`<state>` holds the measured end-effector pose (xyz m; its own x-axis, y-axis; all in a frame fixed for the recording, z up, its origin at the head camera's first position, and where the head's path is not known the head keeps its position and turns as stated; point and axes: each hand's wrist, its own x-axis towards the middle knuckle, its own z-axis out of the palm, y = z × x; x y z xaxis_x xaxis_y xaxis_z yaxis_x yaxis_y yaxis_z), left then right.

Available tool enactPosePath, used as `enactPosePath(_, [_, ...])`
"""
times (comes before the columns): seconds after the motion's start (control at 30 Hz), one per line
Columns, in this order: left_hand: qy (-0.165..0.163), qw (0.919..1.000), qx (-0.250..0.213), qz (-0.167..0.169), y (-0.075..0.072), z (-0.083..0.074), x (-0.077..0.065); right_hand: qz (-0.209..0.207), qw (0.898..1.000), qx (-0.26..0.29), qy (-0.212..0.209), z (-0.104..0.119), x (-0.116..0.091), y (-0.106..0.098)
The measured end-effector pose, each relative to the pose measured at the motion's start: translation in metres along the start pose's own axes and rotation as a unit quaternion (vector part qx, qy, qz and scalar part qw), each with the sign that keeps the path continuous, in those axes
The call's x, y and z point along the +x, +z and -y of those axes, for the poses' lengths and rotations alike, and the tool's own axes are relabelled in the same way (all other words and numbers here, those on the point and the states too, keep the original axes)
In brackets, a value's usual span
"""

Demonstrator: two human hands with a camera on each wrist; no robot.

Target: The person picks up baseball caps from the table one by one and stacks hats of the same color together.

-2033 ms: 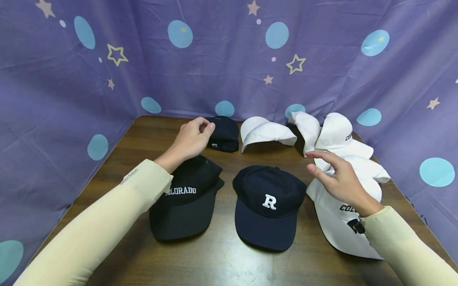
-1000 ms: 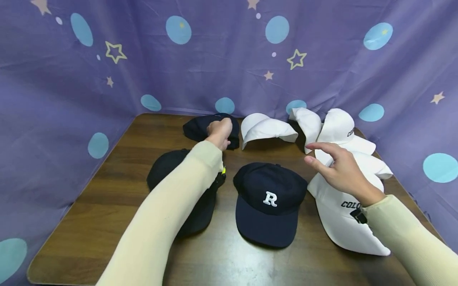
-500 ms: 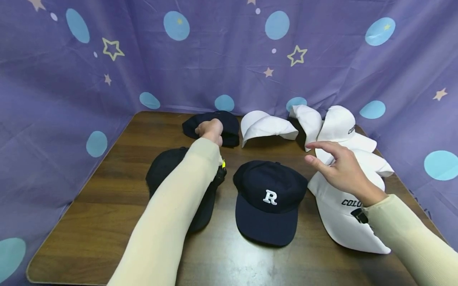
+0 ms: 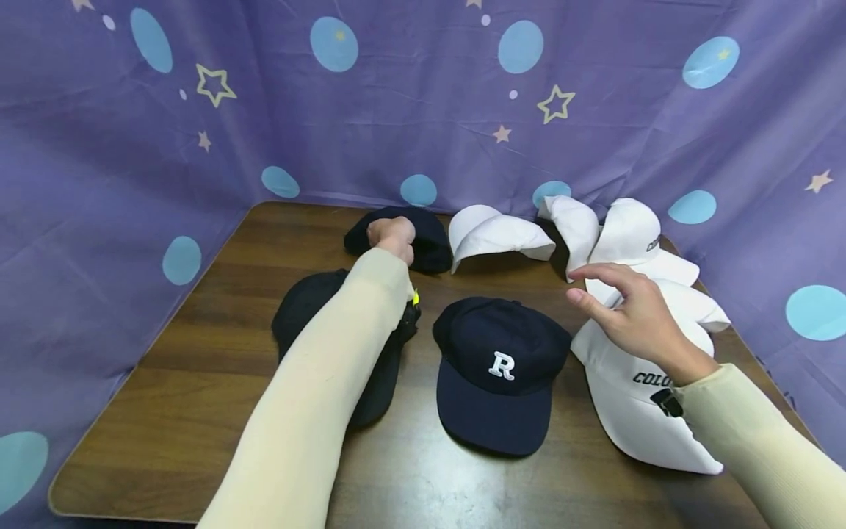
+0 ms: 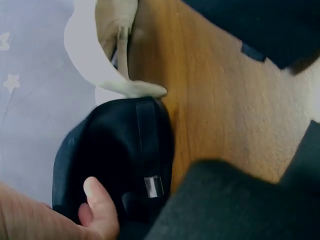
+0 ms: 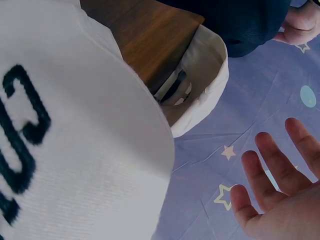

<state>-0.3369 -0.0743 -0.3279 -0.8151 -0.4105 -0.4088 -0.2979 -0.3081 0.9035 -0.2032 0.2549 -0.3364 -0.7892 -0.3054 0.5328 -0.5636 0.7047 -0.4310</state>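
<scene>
gripping a soft navy cap (image 5: 107, 130), left fingers (image 5: 102, 204) curl; right fingers (image 6: 279, 165) spread empty by embroidered white caps (image 6: 107, 150).

- Location type: indoor cloth-lined booth or corner. Whether it belongs to a home, shop or studio cannot be determined.
- Enclosure: purple cloth (image 4: 429, 110), printed with stars (image 4: 502, 134) and blue ovals (image 4: 521, 46), hangs at rear and both sides.
- Surface (image 4: 185, 411): wood-grain top, rounded front corner, rear edge near the cloth.

Purple curtain (image 4: 423, 110) with stars, brown wood-grain table (image 4: 178, 397)
</scene>
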Motion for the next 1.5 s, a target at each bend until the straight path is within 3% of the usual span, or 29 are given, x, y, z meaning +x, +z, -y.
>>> enactPosePath(0.2, [0.022, 0.999, -0.037, -0.011, 0.008, -0.003, -0.005, -0.002, 1.0, 0.003, -0.003, 0.001, 0.0, 0.0])
enactPosePath(0.57, [0.109, 0.9922, 0.047, -0.037, -0.004, -0.016, -0.011, -0.006, 1.0, 0.003, 0.001, -0.003, -0.005, -0.001])
enactPosePath(0.73, [0.154, 0.9804, 0.122, -0.014, -0.006, -0.023, -0.018, -0.006, 1.0, 0.002, 0.004, -0.004, -0.006, -0.002])
enactPosePath(0.87, [0.221, 0.9564, 0.19, -0.013, -0.008, -0.026, -0.021, -0.005, 1.0, 0.003, 0.006, -0.004, -0.007, -0.002])
enactPosePath(0.97, [0.282, 0.9333, 0.222, -0.01, -0.01, -0.029, -0.022, -0.005, 1.0, 0.004, 0.004, -0.005, -0.008, -0.001])
enactPosePath(1.13, [0.386, 0.8881, 0.25, 0.0, -0.016, -0.035, -0.027, -0.007, 1.0, 0.004, 0.003, -0.007, -0.009, -0.002])
enactPosePath(1.37, [0.495, 0.8231, 0.275, 0.042, -0.024, -0.047, -0.043, -0.014, 1.0, 0.004, 0.012, -0.012, -0.011, -0.004])
enactPosePath(1.5, [0.532, 0.8009, 0.266, 0.071, -0.03, -0.053, -0.051, -0.018, 1.0, 0.003, 0.017, -0.011, -0.013, -0.005])
